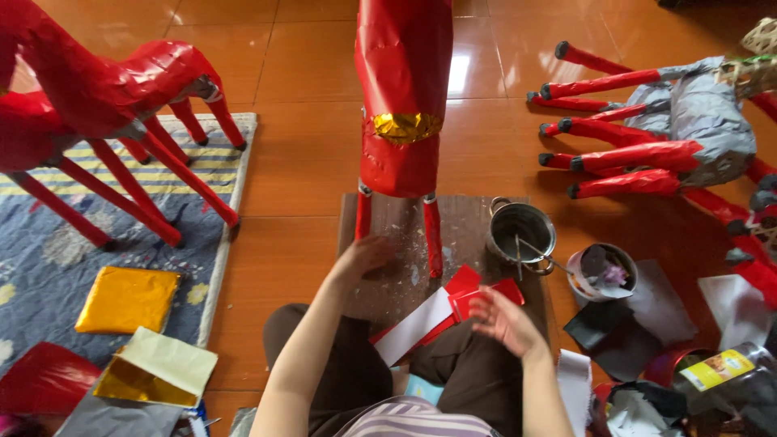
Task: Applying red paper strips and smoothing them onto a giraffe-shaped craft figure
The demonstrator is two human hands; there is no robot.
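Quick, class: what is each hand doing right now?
Left hand: open, resting on the grey board, holding nothing.
Right hand: open, fingers spread, beside the red paper, not gripping it.

Glossy orange tile floor — striped rug, brown board lie flat.

A clear jar lies on its side, far off to the right of the right hand and a bit lower. It has a yellow label with a red patch at one end. The label is a long strip that wraps around the jar. No signs or screens show.
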